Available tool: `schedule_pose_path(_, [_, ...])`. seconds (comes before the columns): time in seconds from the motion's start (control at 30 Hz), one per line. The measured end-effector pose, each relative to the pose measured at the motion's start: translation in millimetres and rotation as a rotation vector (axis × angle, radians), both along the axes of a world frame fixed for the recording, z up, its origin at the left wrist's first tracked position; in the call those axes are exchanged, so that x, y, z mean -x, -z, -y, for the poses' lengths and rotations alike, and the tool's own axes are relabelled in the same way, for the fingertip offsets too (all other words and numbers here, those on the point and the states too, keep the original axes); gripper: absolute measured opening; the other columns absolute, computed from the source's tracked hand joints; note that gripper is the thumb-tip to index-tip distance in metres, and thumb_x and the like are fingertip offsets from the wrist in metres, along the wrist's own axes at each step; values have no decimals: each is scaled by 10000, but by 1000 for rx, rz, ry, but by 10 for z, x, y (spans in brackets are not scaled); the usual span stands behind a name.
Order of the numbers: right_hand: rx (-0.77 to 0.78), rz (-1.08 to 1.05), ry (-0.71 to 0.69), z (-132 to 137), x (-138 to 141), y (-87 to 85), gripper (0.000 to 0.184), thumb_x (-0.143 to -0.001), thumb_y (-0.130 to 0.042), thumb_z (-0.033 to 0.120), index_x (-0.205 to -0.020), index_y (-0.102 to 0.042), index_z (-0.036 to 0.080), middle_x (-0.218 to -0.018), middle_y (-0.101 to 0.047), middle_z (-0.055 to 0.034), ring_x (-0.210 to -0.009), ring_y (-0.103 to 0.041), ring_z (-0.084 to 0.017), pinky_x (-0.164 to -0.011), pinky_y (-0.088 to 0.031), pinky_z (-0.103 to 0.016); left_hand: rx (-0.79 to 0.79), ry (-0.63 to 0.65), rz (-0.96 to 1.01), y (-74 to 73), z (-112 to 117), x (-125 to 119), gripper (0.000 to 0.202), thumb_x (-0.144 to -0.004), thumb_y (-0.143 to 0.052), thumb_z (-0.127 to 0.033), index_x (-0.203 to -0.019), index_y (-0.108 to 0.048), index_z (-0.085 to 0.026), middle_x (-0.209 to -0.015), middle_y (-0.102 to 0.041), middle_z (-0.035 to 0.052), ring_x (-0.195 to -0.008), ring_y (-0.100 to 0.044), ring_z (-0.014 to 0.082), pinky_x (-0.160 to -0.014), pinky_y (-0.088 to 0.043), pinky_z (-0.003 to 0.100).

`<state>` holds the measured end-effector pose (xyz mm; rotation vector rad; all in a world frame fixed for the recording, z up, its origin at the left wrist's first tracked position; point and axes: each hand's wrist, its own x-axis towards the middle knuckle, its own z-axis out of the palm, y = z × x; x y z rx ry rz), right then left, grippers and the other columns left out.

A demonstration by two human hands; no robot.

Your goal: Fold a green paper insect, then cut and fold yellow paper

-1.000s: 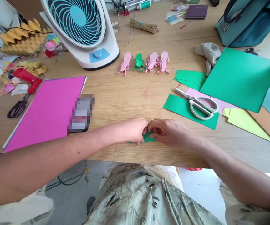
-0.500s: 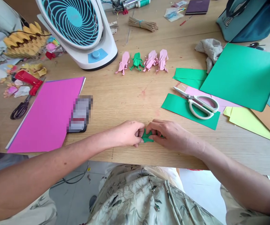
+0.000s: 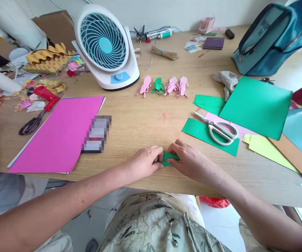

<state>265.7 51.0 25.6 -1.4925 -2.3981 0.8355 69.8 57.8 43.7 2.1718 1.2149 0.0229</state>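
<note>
A small folded green paper piece lies on the wooden table near its front edge. My left hand pinches its left end with curled fingers. My right hand presses and grips its right end, fingers closed over it. Most of the paper is hidden between the two hands. Farther back stands a row of folded paper frogs, three pink and one green.
White-handled scissors lie on a green strip right of my hands, beside green and yellow sheets. A pink sheet and a blurred phone lie left. A desk fan, black scissors and a blue bag stand behind.
My view has tilted up, showing more of the far table. Both hands stay on the green piece and have shifted slightly on it.
</note>
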Motion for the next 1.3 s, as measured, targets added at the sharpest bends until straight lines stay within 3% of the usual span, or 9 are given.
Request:
schedule_pose_path(0.1, [8, -20, 33, 44, 29, -37, 103, -842, -632, 174, -853, -532, 193, -856, -588, -28, -773, -553, -175, -667, -372, -283, -174, -62, 109, 115, 199, 89, 135, -842, -611, -91, -827, -532, -199, -832, -531, -32, -706, -527, 119, -621, -364, 242])
schedule_pose_path(0.27, [75, -121, 129, 183, 57, -71, 101, -886, -581, 264, -859, -494, 219, -718, -569, 24, -649, -511, -150, -588, -336, -268, -327, -87, 194, 231, 400, 197, 118, -887, -556, -75, -874, -562, -192, -911, -512, -6, -727, -545, 120, -654, -405, 251])
schedule_pose_path(0.57, [-64, -110, 279, 616, 280, 31, 150, -959, -497, 372, -929, -453, 232, -781, -594, -4, -691, -575, -181, -597, -370, -277, -355, -73, 352, 264, 403, 330, 105, -958, -494, -136, -904, -572, -182, -959, -536, 28, -901, -564, 158, -830, -466, 286])
schedule_pose_path(0.8, [-98, -34, 184, 842, 447, -12, 204, -1021, -382, 387, -911, -445, 227, -858, -580, -37, -737, -580, -201, -637, -409, -311, -329, -140, 195, 160, 293, 189, 169, -927, -596, -328, -861, -531, -186, -933, -562, 41, -898, -559, 212, -811, -474, 350])
schedule_pose_path(0.97, [-53, -92, 63, 826, 336, 0, 84, -973, -452, 194, -899, -487, 215, -920, -562, -43, -790, -568, -189, -678, -442, -309, -306, -12, 55, -7, 313, 131, 178, -917, -612, -318, -983, -558, -162, -1036, -613, 74, -1020, -564, 244, -914, -474, 384])
schedule_pose_path(1.07, [-51, -148, 20, 832, 270, 11, 105, -952, -460, 129, -972, -529, 205, -975, -567, -59, -826, -571, -185, -705, -462, -307, -390, 94, -134, -56, 442, 71, 148, -929, -575, -231, -1048, -573, -142, -1075, -626, 99, -1030, -578, 261, -905, -495, 396])
schedule_pose_path(1.2, [-106, -205, -3, 842, 171, 42, 152, -971, -451, 126, -1049, -554, 207, -964, -585, -54, -798, -581, -168, -686, -474, -292, -607, 132, -272, 76, 569, 87, 277, -922, -473, -44, -1172, -572, -111, -1149, -643, 129, -1001, -622, 249, -822, -538, 371])
schedule_pose_path(1.3, [-350, -134, 14, 793, 53, 95, 118, -986, -460, 165, -986, -574, 195, -912, -598, -69, -798, -574, -195, -699, -476, -328, -734, 188, -126, 227, 517, 226, 324, -950, -453, -69, -1249, -564, -125, -1150, -678, 121, -1008, -643, 232, -836, -546, 366])
